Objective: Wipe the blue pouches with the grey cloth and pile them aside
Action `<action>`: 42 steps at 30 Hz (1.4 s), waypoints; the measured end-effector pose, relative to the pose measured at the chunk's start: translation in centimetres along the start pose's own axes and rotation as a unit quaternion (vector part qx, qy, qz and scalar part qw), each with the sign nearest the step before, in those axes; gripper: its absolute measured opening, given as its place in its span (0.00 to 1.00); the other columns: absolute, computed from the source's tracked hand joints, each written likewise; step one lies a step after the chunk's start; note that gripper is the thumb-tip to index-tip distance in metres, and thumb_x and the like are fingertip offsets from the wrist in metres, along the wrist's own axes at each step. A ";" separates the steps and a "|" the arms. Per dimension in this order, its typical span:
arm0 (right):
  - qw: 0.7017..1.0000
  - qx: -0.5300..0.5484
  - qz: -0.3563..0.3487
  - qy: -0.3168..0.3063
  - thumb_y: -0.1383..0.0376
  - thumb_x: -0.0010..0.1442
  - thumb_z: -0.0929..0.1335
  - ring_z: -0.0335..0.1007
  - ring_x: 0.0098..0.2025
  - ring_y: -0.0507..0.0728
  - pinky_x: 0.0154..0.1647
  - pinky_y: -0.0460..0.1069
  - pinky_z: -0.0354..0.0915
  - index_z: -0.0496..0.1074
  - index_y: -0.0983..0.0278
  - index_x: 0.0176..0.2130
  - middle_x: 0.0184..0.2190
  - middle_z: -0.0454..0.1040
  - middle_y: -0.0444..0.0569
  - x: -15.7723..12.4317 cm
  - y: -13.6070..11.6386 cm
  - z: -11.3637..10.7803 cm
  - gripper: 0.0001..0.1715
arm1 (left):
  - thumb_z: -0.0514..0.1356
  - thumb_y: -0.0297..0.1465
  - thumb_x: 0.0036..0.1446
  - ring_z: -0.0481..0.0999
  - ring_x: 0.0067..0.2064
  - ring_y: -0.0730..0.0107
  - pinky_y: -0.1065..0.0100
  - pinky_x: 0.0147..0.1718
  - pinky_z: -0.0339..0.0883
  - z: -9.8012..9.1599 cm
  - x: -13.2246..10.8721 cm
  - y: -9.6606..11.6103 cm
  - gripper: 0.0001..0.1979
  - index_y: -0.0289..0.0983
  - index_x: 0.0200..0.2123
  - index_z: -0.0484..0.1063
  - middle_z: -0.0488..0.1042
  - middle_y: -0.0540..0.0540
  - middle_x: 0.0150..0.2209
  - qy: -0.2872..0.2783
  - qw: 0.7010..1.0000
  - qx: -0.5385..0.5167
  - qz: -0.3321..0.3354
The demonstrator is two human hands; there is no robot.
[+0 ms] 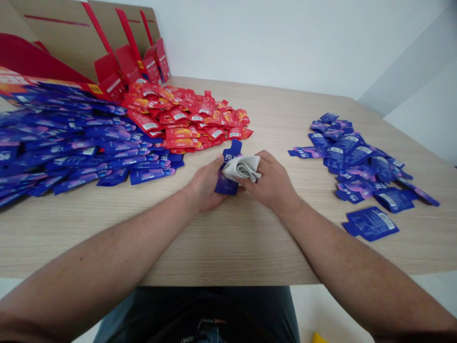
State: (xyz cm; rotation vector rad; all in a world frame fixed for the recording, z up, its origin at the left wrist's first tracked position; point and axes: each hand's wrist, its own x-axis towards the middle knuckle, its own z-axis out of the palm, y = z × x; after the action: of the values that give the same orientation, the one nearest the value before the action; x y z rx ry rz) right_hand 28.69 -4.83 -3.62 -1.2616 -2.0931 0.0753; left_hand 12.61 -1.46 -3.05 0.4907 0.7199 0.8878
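Observation:
In the middle of the head view, my left hand (pixel 209 183) is closed around the left edge of a blue sachet (pixel 228 185), thumb on its front. The sachet stands roughly upright, its narrow spout end pointing away from me. My right hand (pixel 273 178) grips a folded pale grey cloth (pixel 243 168), which lies against the sachet's printed front and covers part of it. Both hands are just above the table, close to each other.
On the left a large heap of blue sachets (pixel 71 143) adjoins a heap of red sachets (pixel 193 119). Behind them stand red boxes (pixel 130 64) and a cardboard carton (pixel 67 28). A looser pile of blue sachets (pixel 357 157) lies on the wooden table (pixel 250 247) at right. A white wall is behind.

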 end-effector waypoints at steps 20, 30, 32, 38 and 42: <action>0.991 -0.022 -0.017 -0.130 0.59 0.60 0.74 0.73 0.45 0.60 0.47 0.53 0.70 0.78 0.62 0.41 0.40 0.75 0.51 0.4 0.3 -0.8 0.11 | 0.48 0.43 0.73 0.80 0.30 0.65 0.64 0.31 0.77 -0.4 0.2 0.2 0.24 0.34 0.45 0.78 0.81 0.42 0.34 -0.016 1.000 -0.008 -0.006; 0.970 -0.038 0.158 0.180 0.54 0.61 0.72 0.74 0.49 0.66 0.55 0.62 0.69 0.75 0.62 0.46 0.45 0.78 0.55 1.5 3.8 -3.1 0.18 | 0.49 0.41 0.69 0.78 0.29 0.62 0.66 0.24 0.70 0.2 -2.2 0.7 0.22 0.35 0.50 0.77 0.79 0.38 0.35 -0.081 0.987 0.049 -0.132; 0.969 -0.019 0.163 0.183 0.54 0.61 0.72 0.75 0.48 0.65 0.53 0.61 0.70 0.76 0.62 0.46 0.44 0.79 0.54 1.4 3.6 -3.1 0.18 | 0.50 0.38 0.65 0.77 0.28 0.63 0.66 0.23 0.69 0.3 -2.4 1.0 0.21 0.35 0.49 0.78 0.78 0.39 0.33 -0.069 0.986 0.022 -0.150; 0.975 0.008 0.133 0.180 0.55 0.60 0.72 0.76 0.48 0.64 0.53 0.61 0.71 0.76 0.61 0.45 0.44 0.80 0.52 1.3 2.9 -3.1 0.16 | 0.60 0.23 0.55 0.76 0.27 0.69 0.69 0.26 0.71 0.5 -2.1 0.3 0.10 0.33 0.41 0.78 0.76 0.46 0.29 0.020 0.997 0.032 -0.073; 0.971 0.000 0.106 0.212 0.55 0.62 0.72 0.75 0.50 0.64 0.56 0.62 0.70 0.75 0.60 0.44 0.45 0.79 0.51 1.3 3.0 -3.9 0.15 | 0.60 0.17 0.57 0.79 0.29 0.68 0.64 0.33 0.76 0.3 -1.2 -0.8 0.09 0.32 0.38 0.76 0.80 0.45 0.31 0.038 0.995 0.086 0.031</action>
State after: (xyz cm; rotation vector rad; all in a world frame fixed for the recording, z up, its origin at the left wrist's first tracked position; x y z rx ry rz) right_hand 32.86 -3.35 -1.06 -1.3613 -1.5911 -0.0928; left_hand 12.76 -2.89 -2.95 0.6376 0.8598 0.9114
